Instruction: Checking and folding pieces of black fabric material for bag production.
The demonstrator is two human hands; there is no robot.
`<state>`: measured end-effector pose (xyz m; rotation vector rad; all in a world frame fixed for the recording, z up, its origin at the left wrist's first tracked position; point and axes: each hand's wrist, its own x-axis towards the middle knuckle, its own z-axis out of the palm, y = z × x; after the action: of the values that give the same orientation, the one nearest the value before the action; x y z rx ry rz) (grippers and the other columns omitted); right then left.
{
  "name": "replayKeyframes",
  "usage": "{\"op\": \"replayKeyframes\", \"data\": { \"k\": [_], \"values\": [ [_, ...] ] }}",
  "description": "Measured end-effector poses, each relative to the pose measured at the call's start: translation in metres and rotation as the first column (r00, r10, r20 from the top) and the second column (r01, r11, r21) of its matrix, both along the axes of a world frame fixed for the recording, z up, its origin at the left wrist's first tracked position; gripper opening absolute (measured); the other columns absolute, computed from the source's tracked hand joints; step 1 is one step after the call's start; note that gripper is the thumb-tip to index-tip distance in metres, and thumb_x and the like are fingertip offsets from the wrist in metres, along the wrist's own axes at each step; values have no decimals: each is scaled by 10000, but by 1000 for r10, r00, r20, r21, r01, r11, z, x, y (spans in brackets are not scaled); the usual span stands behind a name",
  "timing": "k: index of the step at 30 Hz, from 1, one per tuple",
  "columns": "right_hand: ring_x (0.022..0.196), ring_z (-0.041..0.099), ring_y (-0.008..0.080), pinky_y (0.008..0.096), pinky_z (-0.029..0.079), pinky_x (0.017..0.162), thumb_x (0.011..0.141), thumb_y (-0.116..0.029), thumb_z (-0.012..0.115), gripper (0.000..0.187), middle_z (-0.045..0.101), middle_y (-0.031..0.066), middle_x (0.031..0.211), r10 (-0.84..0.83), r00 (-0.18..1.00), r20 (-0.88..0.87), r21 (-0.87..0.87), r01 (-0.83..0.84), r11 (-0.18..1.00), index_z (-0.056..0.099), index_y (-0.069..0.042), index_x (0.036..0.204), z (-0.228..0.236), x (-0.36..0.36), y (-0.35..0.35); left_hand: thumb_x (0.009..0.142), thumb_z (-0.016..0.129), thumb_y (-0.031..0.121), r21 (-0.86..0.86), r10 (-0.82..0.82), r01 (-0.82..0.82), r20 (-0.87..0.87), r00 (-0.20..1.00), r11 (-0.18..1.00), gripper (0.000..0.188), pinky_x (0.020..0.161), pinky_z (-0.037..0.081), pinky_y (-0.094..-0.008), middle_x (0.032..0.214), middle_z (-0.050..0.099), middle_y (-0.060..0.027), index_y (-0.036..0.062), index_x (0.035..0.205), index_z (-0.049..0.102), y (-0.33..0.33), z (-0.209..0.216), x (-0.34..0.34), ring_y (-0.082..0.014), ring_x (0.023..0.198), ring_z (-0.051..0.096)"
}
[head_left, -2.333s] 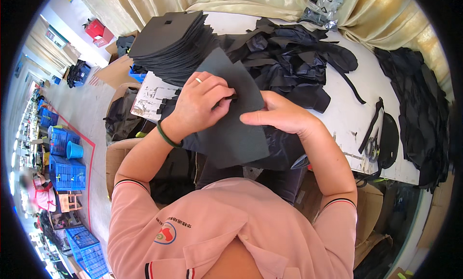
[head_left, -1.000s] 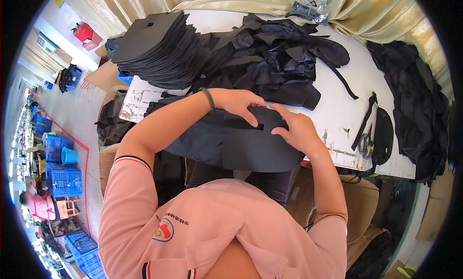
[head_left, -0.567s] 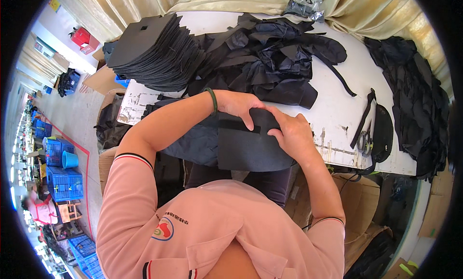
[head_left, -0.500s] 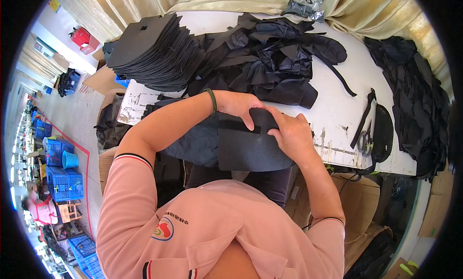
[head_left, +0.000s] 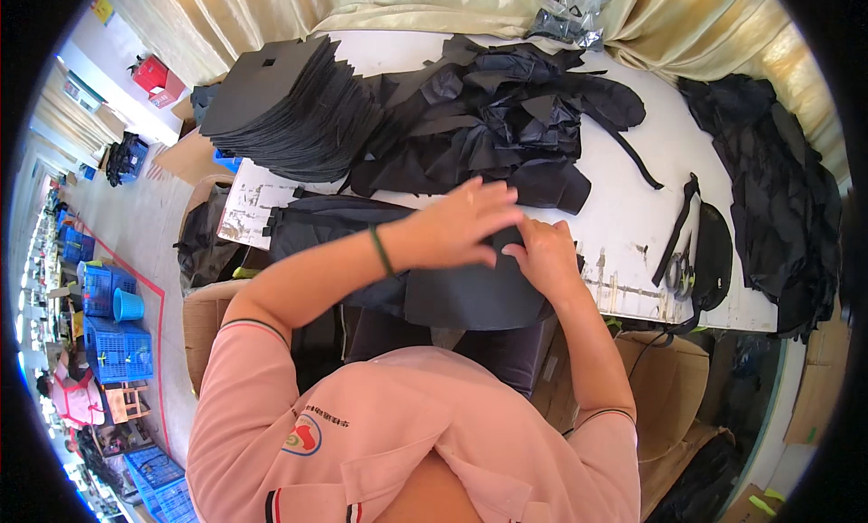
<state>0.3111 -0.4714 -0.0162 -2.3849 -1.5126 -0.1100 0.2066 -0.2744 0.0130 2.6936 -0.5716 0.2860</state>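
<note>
Left arm: the forearm crosses from lower left, elbow bent outward, a dark green band (head_left: 381, 251) at the wrist. The left hand (head_left: 459, 226) is held back-upward above the far part of the black panel (head_left: 470, 297), its fingers straightened, slightly parted and pointing right. They grasp nothing visible; blur prevents telling whether the fingertips touch the panel.

Right arm: the forearm rises steeply from the lower right. The right hand (head_left: 549, 256) grips the panel at its far right edge—thumb against the upper face, fingers bent over the margin.

The panel lies below the left fingers and to the left of the right hand, its near edge reaching over the lap. Black fabric (head_left: 312, 229) adjoins it on the left, passing beneath the left forearm.

On the white table (head_left: 633, 207): a stack of black panels (head_left: 271, 89) at far left—a heap of black fabric pieces (head_left: 506, 134) beside it—and scissors (head_left: 680, 274) to the right.
</note>
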Motion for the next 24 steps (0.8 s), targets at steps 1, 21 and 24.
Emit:
{"op": "replayKeyframes", "data": {
  "k": [1,21,24],
  "values": [
    [816,649,259,395,424,744,742,-226,781,614,644,73,855,1,1000,4,4,-1,1000,538,-90,1289,-15,6,-3,730,790,393,110,-39,36,26,999,993,802,1128,281,-555,1491,373,-196,70,1382,454,-10,-3,-14,-370,1401,339],
    [807,615,82,233,485,756,879,-108,714,170,701,34,914,284,858,-429,715,131,687,707,-6,1015,133,107,102,825,711,485,-111,6,-25,-172,985,993,815,1173,149,-566,1565,281,-165,145,1484,373,-13,-74,-71,-356,1465,226],
    [787,573,26,191,465,731,873,-66,723,127,664,-38,869,384,815,-434,724,61,687,717,-43,998,202,73,89,828,754,274,-518,184,-190,-63,981,834,615,1126,312,-478,1426,453,-171,95,1353,487,10,-61,-65,-346,1353,410]
  ]
}}
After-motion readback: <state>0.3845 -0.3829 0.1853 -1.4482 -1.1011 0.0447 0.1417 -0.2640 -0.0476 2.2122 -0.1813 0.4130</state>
